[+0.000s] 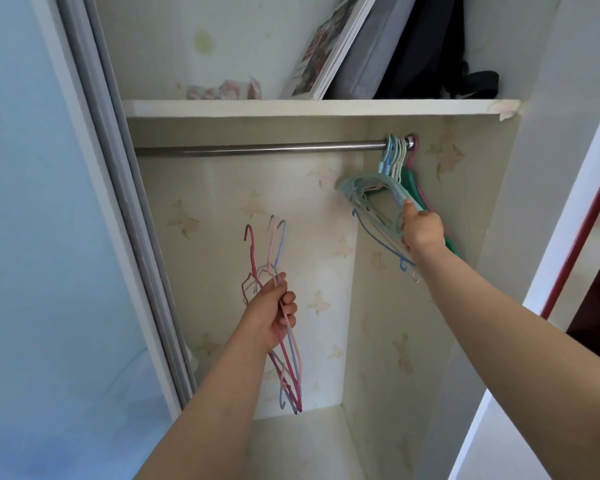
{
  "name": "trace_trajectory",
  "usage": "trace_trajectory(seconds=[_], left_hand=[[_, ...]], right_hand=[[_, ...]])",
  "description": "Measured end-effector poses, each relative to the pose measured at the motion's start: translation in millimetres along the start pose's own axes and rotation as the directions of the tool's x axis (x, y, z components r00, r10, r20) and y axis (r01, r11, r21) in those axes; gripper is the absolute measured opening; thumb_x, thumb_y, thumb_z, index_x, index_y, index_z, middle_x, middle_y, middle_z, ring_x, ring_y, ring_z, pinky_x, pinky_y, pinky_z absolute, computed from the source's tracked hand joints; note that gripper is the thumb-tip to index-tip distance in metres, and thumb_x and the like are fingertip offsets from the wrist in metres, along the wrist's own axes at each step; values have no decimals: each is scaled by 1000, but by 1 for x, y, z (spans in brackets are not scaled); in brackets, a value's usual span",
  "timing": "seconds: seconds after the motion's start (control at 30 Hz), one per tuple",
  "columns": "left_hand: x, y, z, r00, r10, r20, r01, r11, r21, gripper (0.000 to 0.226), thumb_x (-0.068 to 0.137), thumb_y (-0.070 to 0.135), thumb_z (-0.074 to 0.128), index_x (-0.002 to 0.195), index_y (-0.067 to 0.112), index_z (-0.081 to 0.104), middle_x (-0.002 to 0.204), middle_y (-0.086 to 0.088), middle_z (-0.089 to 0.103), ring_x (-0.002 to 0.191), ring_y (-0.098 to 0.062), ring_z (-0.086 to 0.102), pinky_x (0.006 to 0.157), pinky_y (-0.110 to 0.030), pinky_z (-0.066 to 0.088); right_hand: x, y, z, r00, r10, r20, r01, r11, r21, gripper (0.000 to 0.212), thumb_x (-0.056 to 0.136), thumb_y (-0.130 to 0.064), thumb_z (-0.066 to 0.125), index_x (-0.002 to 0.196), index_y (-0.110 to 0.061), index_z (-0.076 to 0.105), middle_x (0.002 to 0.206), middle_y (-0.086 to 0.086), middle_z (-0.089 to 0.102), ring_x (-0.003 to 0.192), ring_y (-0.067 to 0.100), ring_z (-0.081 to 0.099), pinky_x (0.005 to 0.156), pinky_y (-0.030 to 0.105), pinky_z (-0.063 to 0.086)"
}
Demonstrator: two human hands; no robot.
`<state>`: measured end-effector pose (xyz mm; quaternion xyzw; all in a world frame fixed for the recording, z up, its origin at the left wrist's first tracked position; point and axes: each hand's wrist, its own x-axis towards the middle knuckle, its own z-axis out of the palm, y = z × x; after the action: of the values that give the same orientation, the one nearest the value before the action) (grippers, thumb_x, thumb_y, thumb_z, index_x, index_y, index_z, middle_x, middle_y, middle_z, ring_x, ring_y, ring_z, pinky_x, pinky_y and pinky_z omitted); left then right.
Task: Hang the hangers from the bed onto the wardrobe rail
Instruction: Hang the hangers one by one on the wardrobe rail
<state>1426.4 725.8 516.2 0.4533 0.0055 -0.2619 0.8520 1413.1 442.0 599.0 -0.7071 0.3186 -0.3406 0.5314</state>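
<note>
from the head view, the left hand (274,315) grips three thin wire hangers (278,306) — red, pink and blue — fingers curled round their necks, hooks pointing up toward the wardrobe rail (257,148) and long axes running near vertical, tilted slightly. they sit well below the rail and left of the hung bunch (392,181), which crowds the rail's right end by the side wall. the right hand (421,228) holds the lower edge of that bunch (thumb pressed on a teal hanger), so the left hand is the one carrying work to do. the rail lies up and slightly right of the held hooks — probably a lift straight up, hooks over the bare bar.
</note>
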Motion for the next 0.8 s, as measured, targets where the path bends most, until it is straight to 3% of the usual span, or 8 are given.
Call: trace_trajectory(seconds=[0.13,0.2,0.27,0.37,0.5,0.6,0.67,0.8], left_hand=[[-5,1,3,998,2,63,0,1000,-27,21,101,18,46,116,27,58,58,-1,59,37,-10,45,39,-16,37],[-7,2,4,997,6,80,-5,1000,-19,20,100,19,49,113,27,61,66,-3,67,42,-11,52,44,-18,43],[-7,1,4,996,14,90,-15,1000,8,19,99,22,52,111,30,63,73,0,70,48,-10,55,52,-23,45],[-4,-6,1,997,13,81,-12,1000,-10,19,97,21,55,107,31,67,73,2,66,52,-11,55,55,-25,45],[-1,-16,3,998,34,46,-36,998,49,25,96,14,55,109,31,67,64,4,57,55,-10,51,52,-24,44],[-2,-22,5,998,64,30,-66,993,95,27,96,10,53,112,29,65,61,5,56,60,-10,51,57,-23,42],[-3,-23,6,997,76,24,-78,989,127,23,96,13,54,110,29,66,64,5,59,66,-10,56,59,-24,43],[-6,-23,4,997,71,24,-75,981,178,13,94,24,59,104,28,67,88,5,71,84,-12,66,70,-25,48]], right_hand=[[-41,-4,-6,999,-14,-44,17,997,75,47,78,-63,50,89,-17,47,77,2,51,62,23,55,51,22,44],[-54,4,-2,996,-56,-69,60,996,59,49,87,-47,56,120,-15,41,114,11,53,92,31,62,77,35,53],[-80,12,-3,983,-110,-149,107,994,-27,64,88,-35,61,140,-14,30,139,15,35,120,32,46,102,39,37],[-123,33,1,934,-236,-268,253,967,32,57,87,-14,62,136,-3,35,131,11,35,124,33,38,107,40,30],[-187,51,14,963,-169,210,174,985,-6,17,94,-26,55,102,-10,53,101,4,52,78,14,57,83,35,50],[-227,54,17,692,110,713,39,981,-190,42,98,-46,40,96,-10,62,92,4,65,74,15,65,74,27,51],[-236,62,17,610,155,777,-28,984,-175,36,100,-37,39,86,-14,63,85,5,67,73,20,64,77,31,54],[-241,75,21,747,128,653,-102,992,-77,25,98,-17,37,80,-10,53,73,10,57,66,23,56,68,33,53]])
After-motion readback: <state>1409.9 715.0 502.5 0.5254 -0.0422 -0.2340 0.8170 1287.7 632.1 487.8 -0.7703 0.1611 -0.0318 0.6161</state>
